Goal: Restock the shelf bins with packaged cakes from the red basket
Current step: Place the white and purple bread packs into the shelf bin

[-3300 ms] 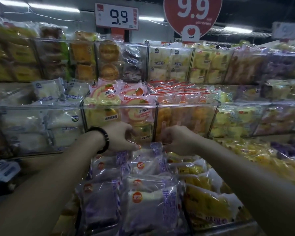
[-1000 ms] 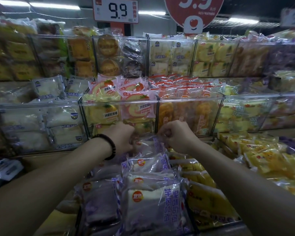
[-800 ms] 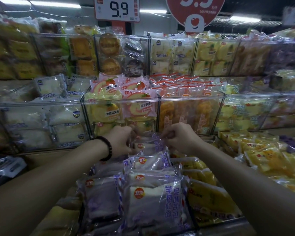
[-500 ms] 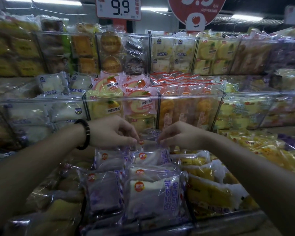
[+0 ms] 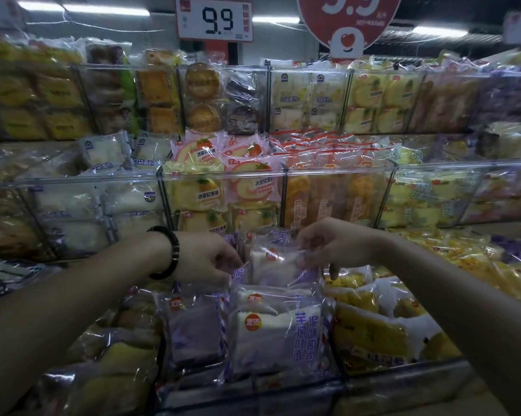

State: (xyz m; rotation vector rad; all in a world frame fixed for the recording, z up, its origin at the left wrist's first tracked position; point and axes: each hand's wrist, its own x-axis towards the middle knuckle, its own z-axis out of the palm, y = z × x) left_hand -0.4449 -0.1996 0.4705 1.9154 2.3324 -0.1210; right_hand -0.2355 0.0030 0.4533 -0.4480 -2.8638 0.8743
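Observation:
A clear-wrapped purple-and-white cake pack (image 5: 272, 264) stands at the back of the lowest clear bin (image 5: 253, 394). My left hand (image 5: 206, 258), with a black bead bracelet on its wrist, pinches the pack's left edge. My right hand (image 5: 331, 246) pinches its right top corner. In front of this pack, more packs of the same kind (image 5: 271, 331) stand in rows in the same bin. The red basket is not in view.
Yellow cake packs (image 5: 370, 328) fill the bin to the right, and pale buns (image 5: 103, 364) the one to the left. Above, clear bins (image 5: 223, 172) hold pink roll cakes, orange and white packs. Price signs reading 9.9 (image 5: 214, 19) hang overhead.
The view has tilted down slightly. Both hands have stayed at the back of the purple-pack bin, shifting lower onto the rear pack and pulling its edges apart.

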